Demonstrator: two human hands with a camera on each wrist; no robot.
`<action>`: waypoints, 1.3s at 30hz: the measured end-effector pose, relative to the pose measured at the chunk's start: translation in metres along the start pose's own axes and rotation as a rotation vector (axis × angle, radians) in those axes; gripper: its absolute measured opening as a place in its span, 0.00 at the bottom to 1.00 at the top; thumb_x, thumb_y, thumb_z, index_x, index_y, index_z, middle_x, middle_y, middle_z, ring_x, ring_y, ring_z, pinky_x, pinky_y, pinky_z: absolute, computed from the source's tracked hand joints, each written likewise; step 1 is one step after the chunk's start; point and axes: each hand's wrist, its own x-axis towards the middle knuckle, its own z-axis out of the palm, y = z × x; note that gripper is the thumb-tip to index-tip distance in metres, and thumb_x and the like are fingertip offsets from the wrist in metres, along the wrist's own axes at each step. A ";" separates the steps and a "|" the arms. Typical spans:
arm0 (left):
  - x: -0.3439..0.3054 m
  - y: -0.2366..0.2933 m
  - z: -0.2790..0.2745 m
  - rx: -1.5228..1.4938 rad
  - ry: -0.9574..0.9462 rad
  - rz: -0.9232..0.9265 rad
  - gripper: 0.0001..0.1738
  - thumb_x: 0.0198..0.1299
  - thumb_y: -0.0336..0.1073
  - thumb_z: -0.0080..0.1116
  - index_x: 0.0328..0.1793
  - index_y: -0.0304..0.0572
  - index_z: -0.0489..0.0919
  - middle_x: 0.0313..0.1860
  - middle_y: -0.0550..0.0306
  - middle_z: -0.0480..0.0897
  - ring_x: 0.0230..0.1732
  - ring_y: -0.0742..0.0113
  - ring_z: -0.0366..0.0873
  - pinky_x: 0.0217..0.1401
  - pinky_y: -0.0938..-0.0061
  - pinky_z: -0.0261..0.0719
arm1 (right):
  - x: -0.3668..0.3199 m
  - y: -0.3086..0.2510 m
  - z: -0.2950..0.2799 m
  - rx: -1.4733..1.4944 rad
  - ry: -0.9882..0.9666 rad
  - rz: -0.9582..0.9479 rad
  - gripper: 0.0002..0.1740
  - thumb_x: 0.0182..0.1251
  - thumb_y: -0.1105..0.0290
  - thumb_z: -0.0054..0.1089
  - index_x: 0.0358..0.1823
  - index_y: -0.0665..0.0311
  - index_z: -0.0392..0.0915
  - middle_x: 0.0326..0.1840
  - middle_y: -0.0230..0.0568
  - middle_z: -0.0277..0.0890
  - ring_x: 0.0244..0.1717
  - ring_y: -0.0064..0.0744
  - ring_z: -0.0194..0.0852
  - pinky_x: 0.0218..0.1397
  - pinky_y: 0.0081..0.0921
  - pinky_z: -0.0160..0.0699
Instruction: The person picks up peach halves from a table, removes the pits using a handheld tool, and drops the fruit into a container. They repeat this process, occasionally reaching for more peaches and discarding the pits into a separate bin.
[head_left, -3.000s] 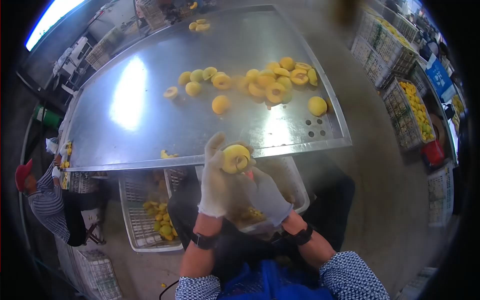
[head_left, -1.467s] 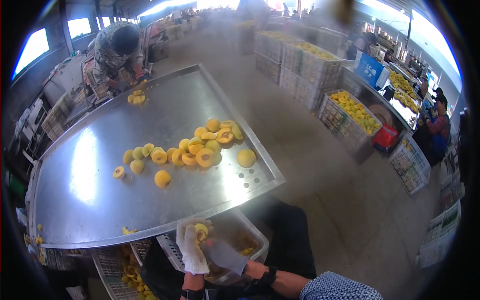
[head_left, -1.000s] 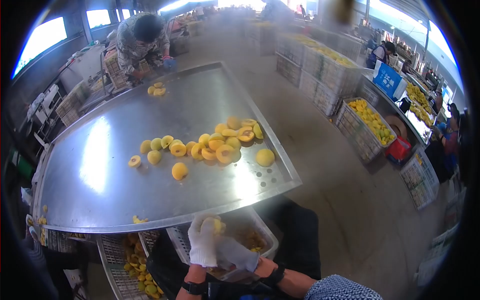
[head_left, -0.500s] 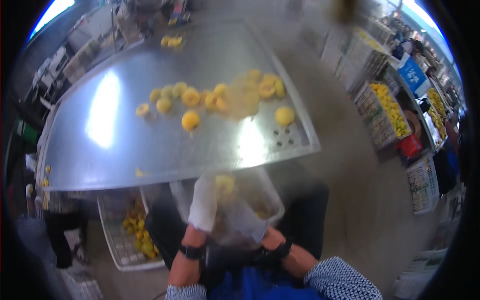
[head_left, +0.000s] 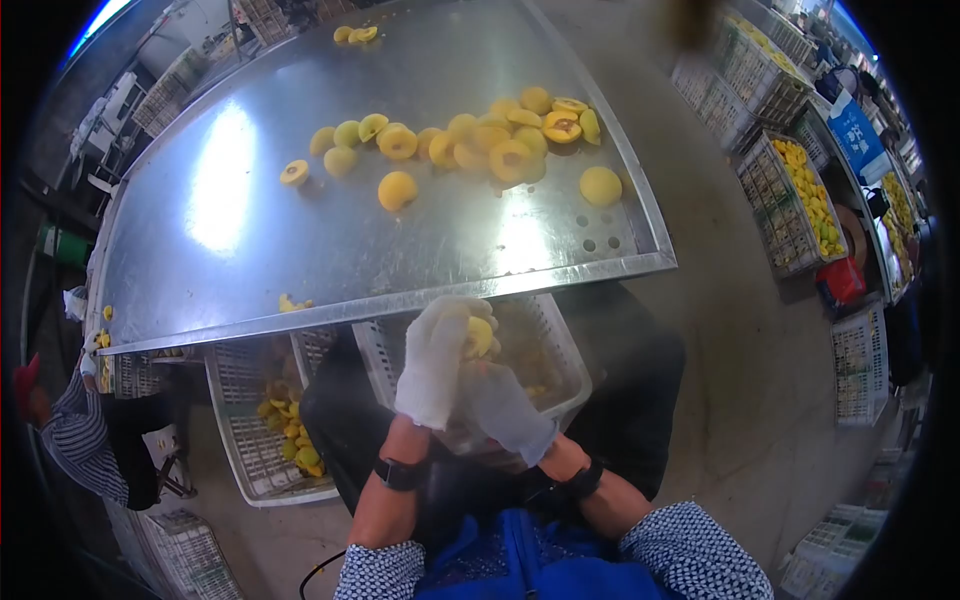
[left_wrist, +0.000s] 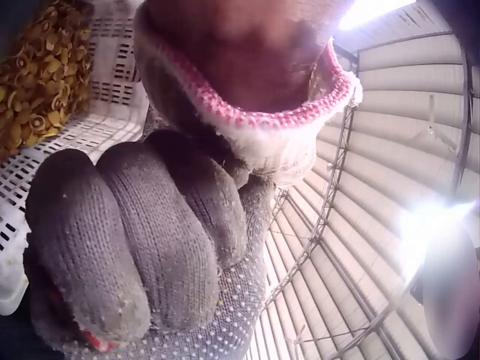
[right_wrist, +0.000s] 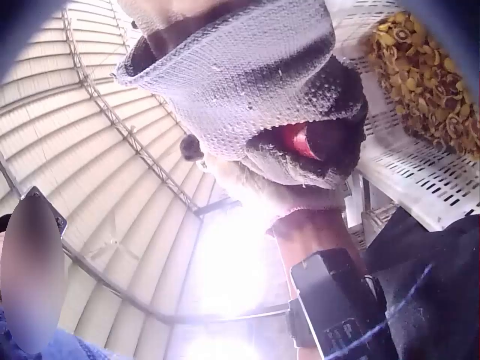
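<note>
In the head view, my left hand (head_left: 430, 365), in a white knit glove, holds a yellow peach (head_left: 480, 338) just past the table's near edge. My right hand (head_left: 508, 412), in a grey glove, is pressed close against it from the right. Its gloved fingers (left_wrist: 161, 232) curl tightly in the left wrist view around a tool with a red handle (right_wrist: 301, 141), which shows inside the grip in the right wrist view. The tool's working end is hidden between the hands. Beneath them stands a white crate (head_left: 570, 365) with yellow fruit pieces (left_wrist: 45, 82) inside.
Several peaches and halves (head_left: 398, 190) lie on the metal table (head_left: 350, 250), which has a raised rim and drain holes. Another crate (head_left: 230, 430) holding yellow pieces stands at the left. A person (head_left: 85, 430) sits beyond it. Stacked crates (head_left: 790, 210) line the right side.
The head view swung up and right, then back down to the hands. The peach, facing up with its cut centre showing 3 seconds ago, is now mostly covered by the hands.
</note>
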 end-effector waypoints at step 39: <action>0.010 0.003 0.042 0.199 -0.174 0.146 0.11 0.58 0.30 0.52 0.43 0.30 0.80 0.43 0.47 0.82 0.40 0.63 0.81 0.48 0.69 0.81 | -0.030 -0.024 -0.031 1.112 -0.275 0.395 0.30 0.72 0.32 0.43 0.35 0.54 0.69 0.17 0.23 0.57 0.12 0.18 0.51 0.16 0.20 0.53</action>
